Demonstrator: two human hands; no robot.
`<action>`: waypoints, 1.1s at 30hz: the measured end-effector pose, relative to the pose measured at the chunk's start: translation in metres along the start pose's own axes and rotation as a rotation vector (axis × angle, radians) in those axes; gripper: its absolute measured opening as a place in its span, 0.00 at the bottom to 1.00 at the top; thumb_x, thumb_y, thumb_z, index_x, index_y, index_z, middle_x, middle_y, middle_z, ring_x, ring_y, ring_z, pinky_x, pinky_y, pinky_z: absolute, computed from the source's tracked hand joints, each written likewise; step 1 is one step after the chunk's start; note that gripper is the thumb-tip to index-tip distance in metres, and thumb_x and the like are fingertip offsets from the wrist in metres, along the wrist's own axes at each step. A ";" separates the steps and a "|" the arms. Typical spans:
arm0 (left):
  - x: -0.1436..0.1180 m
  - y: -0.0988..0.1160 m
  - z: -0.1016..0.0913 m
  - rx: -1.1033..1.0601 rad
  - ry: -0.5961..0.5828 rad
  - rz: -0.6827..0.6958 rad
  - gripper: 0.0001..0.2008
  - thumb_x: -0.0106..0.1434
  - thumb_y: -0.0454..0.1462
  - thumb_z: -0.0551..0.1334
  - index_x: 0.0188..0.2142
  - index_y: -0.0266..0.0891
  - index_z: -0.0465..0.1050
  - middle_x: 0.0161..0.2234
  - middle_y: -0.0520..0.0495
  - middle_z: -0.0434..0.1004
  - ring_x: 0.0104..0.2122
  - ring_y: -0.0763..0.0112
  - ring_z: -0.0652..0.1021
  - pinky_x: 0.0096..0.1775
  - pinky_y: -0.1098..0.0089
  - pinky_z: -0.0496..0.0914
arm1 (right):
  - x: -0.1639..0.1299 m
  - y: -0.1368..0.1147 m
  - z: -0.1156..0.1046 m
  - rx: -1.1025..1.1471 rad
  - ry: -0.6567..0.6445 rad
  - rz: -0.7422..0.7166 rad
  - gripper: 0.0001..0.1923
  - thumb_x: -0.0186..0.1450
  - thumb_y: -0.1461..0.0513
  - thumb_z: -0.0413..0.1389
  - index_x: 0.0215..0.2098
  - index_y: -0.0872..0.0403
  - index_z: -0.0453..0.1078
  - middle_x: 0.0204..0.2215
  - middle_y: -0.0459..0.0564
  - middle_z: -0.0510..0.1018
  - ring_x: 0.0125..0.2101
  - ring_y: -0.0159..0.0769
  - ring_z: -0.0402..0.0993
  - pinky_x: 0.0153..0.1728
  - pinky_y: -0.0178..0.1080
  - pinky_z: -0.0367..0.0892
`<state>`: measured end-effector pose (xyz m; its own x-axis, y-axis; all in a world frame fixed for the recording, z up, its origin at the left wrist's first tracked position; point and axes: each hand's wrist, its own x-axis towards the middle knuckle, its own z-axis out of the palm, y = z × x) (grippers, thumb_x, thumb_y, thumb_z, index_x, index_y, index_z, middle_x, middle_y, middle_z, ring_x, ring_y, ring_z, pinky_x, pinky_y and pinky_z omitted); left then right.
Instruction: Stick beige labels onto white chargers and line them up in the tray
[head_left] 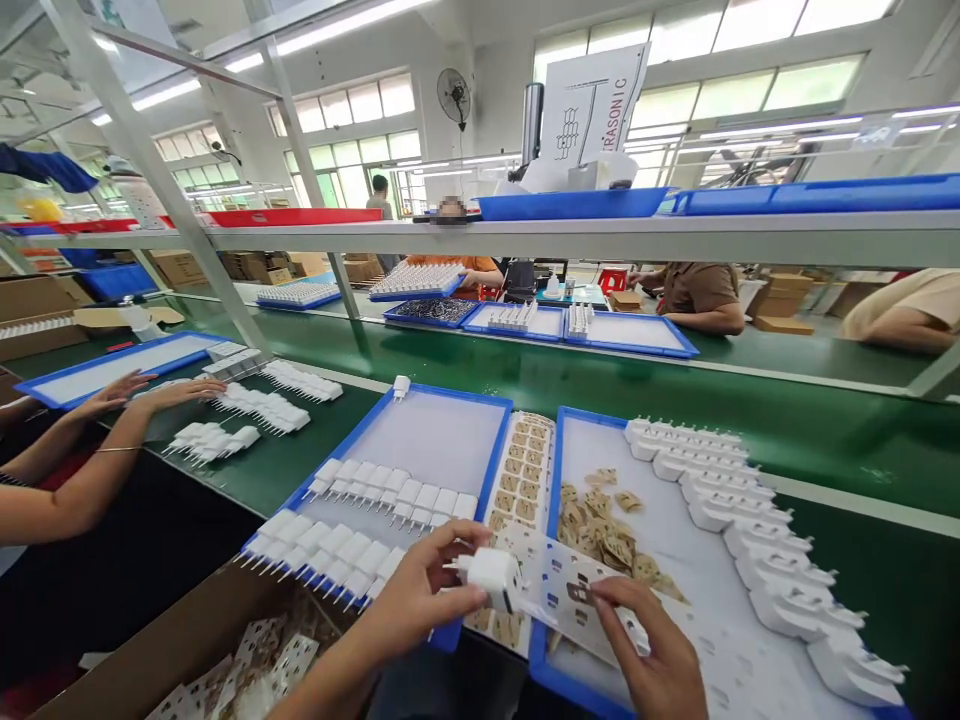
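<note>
We hold a small white plug (491, 575) in our left hand (420, 600). The fingers are closed around it, just above the near edge of the desk (862, 440), between the two blue trays. Our right hand (656, 655) pinches a sticker sheet (570, 590) flat, with the fingers pressed down on it. The sheet touches the plug's right side.

The plug lies on its side. Its long way runs left to right. Its metal pins (454, 567) point left, toward our thumb, and its flat end faces right, toward the sheet.

What could go wrong? The plug is smooth, so we think it could slip and drop into the brown box (187, 640) of used sheets below. The sticker could go on crooked if the plug turns in our fingers. The thin sheet could bend or tear if we pull too hard. Our right arm is close to the row of white plugs (757, 540) in the right tray (555, 480), so a bump could knock them over. The small brown stickers (600, 530) lying loose there could scatter too.
</note>
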<state>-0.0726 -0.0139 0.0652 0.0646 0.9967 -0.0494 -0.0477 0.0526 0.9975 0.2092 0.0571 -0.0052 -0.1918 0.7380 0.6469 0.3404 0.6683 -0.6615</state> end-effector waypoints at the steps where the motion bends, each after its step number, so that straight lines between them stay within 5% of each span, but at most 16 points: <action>1: -0.002 -0.012 0.001 -0.087 0.070 -0.005 0.27 0.53 0.50 0.74 0.50 0.45 0.74 0.44 0.45 0.77 0.44 0.61 0.77 0.46 0.64 0.72 | 0.002 -0.008 0.003 0.041 -0.007 0.023 0.03 0.66 0.60 0.61 0.38 0.46 0.78 0.33 0.50 0.82 0.33 0.44 0.82 0.34 0.41 0.80; 5: -0.002 -0.035 0.013 -0.238 0.167 0.005 0.26 0.51 0.51 0.75 0.46 0.44 0.77 0.42 0.46 0.78 0.42 0.62 0.76 0.47 0.64 0.71 | 0.010 -0.047 0.020 0.305 -0.152 0.073 0.03 0.68 0.61 0.59 0.38 0.47 0.76 0.30 0.49 0.80 0.32 0.40 0.80 0.33 0.38 0.77; 8: -0.002 -0.035 0.020 -0.264 0.108 0.007 0.26 0.52 0.50 0.75 0.46 0.41 0.77 0.42 0.45 0.78 0.41 0.64 0.76 0.45 0.65 0.70 | 0.014 -0.070 0.033 0.463 -0.288 0.074 0.04 0.69 0.62 0.57 0.37 0.48 0.75 0.28 0.48 0.78 0.30 0.38 0.76 0.31 0.36 0.74; 13: -0.007 -0.036 0.023 -0.295 -0.034 0.044 0.26 0.57 0.47 0.74 0.52 0.40 0.74 0.45 0.44 0.76 0.46 0.64 0.75 0.48 0.67 0.68 | 0.016 -0.078 0.043 0.563 -0.285 0.131 0.04 0.70 0.61 0.57 0.37 0.48 0.75 0.28 0.47 0.76 0.30 0.35 0.74 0.31 0.35 0.70; 17: -0.011 -0.038 0.025 -0.307 -0.155 -0.037 0.27 0.55 0.41 0.75 0.52 0.41 0.73 0.40 0.49 0.75 0.37 0.72 0.74 0.42 0.72 0.67 | 0.016 -0.078 0.048 0.600 -0.305 0.187 0.05 0.70 0.59 0.58 0.36 0.47 0.76 0.28 0.47 0.76 0.30 0.34 0.74 0.31 0.34 0.70; 23: -0.012 -0.036 0.014 -0.457 0.004 -0.058 0.19 0.52 0.46 0.73 0.36 0.40 0.69 0.28 0.53 0.72 0.27 0.72 0.73 0.34 0.71 0.66 | 0.028 -0.083 0.051 0.543 -0.245 0.257 0.05 0.69 0.58 0.59 0.36 0.48 0.76 0.28 0.46 0.77 0.30 0.33 0.74 0.31 0.32 0.70; 28: -0.018 -0.022 0.005 0.013 0.187 0.158 0.14 0.55 0.45 0.73 0.35 0.39 0.76 0.32 0.51 0.72 0.33 0.70 0.73 0.40 0.70 0.66 | 0.045 -0.096 0.059 0.404 -0.311 0.202 0.04 0.69 0.60 0.59 0.36 0.48 0.76 0.29 0.45 0.78 0.30 0.33 0.76 0.33 0.33 0.71; 33: -0.024 -0.009 -0.005 0.132 0.299 0.224 0.06 0.60 0.40 0.69 0.30 0.41 0.78 0.38 0.47 0.73 0.41 0.65 0.75 0.49 0.65 0.67 | 0.056 -0.112 0.067 0.291 -0.424 0.103 0.05 0.70 0.61 0.57 0.39 0.49 0.75 0.30 0.45 0.80 0.30 0.33 0.77 0.33 0.34 0.72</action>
<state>-0.0788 -0.0380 0.0571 -0.2272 0.9576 0.1771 0.1020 -0.1575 0.9822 0.0991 0.0301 0.0800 -0.5471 0.7341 0.4022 0.1188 0.5437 -0.8308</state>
